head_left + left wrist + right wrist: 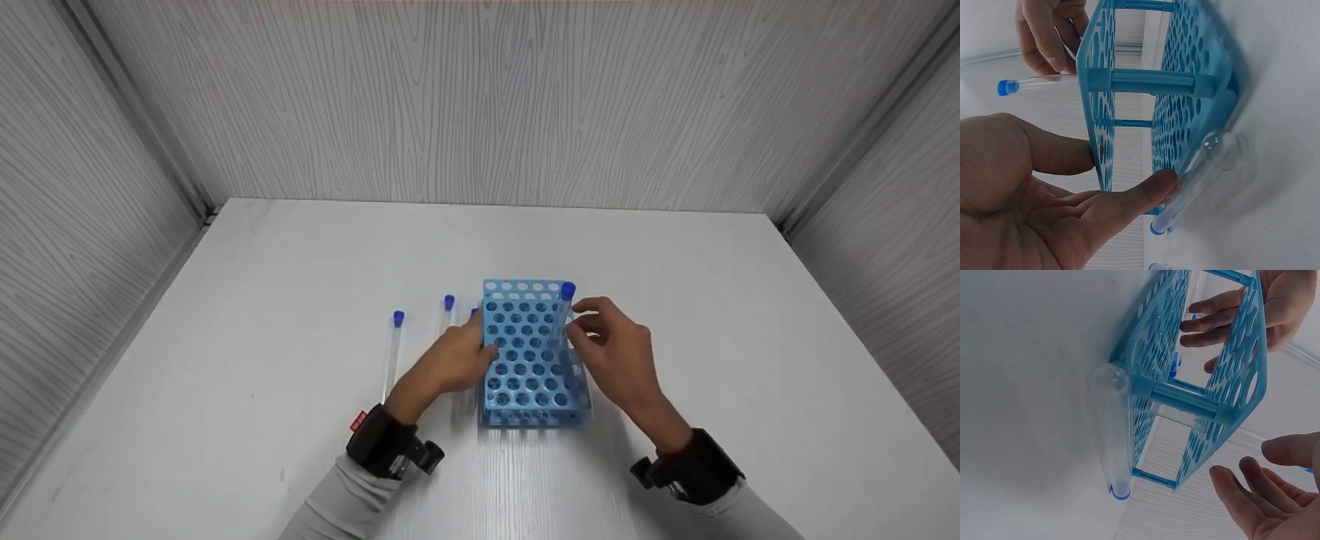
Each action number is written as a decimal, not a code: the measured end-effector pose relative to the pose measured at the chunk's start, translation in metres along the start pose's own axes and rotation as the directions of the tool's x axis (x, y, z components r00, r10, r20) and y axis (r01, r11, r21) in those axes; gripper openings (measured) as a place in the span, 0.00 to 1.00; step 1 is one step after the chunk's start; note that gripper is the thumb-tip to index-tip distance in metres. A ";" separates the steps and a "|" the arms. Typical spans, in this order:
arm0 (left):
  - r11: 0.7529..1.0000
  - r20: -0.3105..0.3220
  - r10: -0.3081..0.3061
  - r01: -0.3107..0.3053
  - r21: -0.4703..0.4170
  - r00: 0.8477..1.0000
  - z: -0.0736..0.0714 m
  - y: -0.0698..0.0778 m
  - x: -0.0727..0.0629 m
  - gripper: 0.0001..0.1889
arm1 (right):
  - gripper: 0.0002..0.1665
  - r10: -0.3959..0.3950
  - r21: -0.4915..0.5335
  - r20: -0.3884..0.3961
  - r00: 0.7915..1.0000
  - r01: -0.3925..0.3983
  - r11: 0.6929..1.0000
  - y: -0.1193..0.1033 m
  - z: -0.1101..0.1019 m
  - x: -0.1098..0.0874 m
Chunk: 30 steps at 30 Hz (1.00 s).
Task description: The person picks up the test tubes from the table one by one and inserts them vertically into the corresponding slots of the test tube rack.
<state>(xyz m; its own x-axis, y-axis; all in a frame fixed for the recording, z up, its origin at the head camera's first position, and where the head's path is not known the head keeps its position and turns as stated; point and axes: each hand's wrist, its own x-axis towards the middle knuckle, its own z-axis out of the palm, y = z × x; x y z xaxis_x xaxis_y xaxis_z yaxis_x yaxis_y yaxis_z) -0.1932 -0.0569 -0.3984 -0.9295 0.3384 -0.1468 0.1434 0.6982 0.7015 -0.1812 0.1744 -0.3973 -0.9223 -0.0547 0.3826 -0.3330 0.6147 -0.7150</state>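
A light blue test tube rack (523,361) stands on the white table. My left hand (454,358) grips its left side, thumb on the upper plate and fingers at the lower part, as the left wrist view (1089,208) shows. One clear test tube (561,311) with a blue cap stands in a hole near the rack's right edge, its top well above the plate. My right hand (611,349) is right beside that tube, thumb and fingers parted around it. In the right wrist view, the tube's lower part (1176,417) shows between the rack's plates.
Left of the rack lie several capped tubes, among them one at far left (393,352) and another partly behind my left hand (448,304). In the right wrist view a clear tube (1113,433) lies along the rack's base. Grey wood-grain panels (480,105) enclose the table.
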 end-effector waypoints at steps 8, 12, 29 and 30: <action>1.000 0.001 -0.012 0.012 0.006 1.000 0.000 0.000 0.000 0.34 | 0.12 0.023 -0.032 -0.041 0.999 -0.024 0.999 0.012 -0.007 0.007; 1.000 -0.002 -0.013 0.013 0.013 1.000 -0.001 0.001 0.000 0.34 | 0.13 0.065 -0.062 -0.033 0.997 -0.067 0.996 0.019 -0.009 0.010; 1.000 -0.005 0.012 -0.013 -0.004 1.000 0.000 0.000 -0.001 0.33 | 0.21 0.240 -0.255 0.145 0.960 -0.198 0.946 0.032 -0.007 0.013; 1.000 -0.003 0.007 -0.007 -0.001 1.000 0.000 0.000 -0.001 0.34 | 0.21 0.243 -0.260 0.156 0.958 -0.197 0.945 0.033 -0.007 0.012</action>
<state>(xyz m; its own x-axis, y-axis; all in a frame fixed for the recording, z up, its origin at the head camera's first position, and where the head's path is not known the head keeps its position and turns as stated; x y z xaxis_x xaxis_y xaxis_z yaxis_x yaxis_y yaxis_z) -0.1925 -0.0571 -0.3978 -0.9294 0.3416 -0.1396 0.1497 0.6948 0.7034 -0.2021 0.2000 -0.4121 -0.9945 -0.0258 0.1016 -0.0819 0.7966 -0.5990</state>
